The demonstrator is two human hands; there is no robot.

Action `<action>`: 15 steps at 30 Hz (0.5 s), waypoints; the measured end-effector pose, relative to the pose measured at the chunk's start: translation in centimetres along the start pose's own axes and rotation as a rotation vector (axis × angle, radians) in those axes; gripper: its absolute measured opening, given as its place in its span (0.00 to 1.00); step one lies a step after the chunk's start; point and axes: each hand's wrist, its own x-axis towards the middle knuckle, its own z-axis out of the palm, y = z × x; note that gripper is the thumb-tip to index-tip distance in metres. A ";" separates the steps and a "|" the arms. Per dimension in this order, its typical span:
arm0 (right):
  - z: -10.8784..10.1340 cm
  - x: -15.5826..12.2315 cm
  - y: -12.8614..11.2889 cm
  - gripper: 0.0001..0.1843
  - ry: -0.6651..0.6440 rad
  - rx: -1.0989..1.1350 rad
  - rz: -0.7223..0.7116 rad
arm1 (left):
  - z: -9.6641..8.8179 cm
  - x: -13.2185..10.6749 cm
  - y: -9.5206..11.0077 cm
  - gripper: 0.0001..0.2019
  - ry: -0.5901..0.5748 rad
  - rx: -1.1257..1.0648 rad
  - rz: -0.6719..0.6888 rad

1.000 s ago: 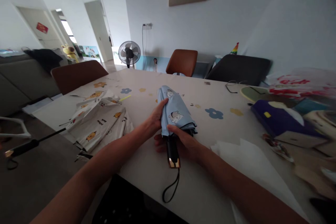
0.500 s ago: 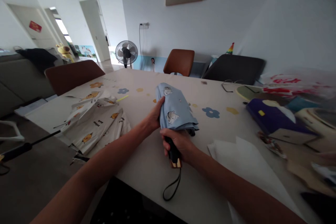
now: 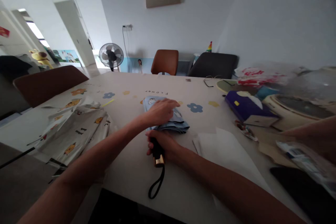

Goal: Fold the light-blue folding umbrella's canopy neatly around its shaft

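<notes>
A folded light-blue umbrella (image 3: 173,126) with cartoon animal prints lies over the white table, its black handle toward me. My right hand (image 3: 165,143) is wrapped round that handle, whose copper-coloured end and black wrist strap (image 3: 156,183) stick out below. My left hand (image 3: 163,112) rests across the top of the blue fabric, fingers stretched to the right, covering part of the print. To the left, a cream umbrella (image 3: 76,131) with yellow cartoon prints lies loosely crumpled at the table's edge, its black shaft (image 3: 18,157) pointing left.
White sheets (image 3: 223,150) lie right of my right hand. Farther right are a purple tissue box (image 3: 249,108), a plastic bag (image 3: 262,75), eyeglasses (image 3: 210,81) and a dark flat object (image 3: 301,189). Another person's arm (image 3: 315,129) shows at the right edge. Chairs (image 3: 165,62) stand behind the table.
My left hand has moved from the umbrella's left side onto its top. The blue umbrella sits lower and flatter. My right hand keeps its hold; the view has turned right.
</notes>
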 end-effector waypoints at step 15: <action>0.1 -0.5 -0.3 0.12 -0.002 -0.036 0.001 | 0.5 5.6 0.1 0.15 -0.450 0.157 -0.119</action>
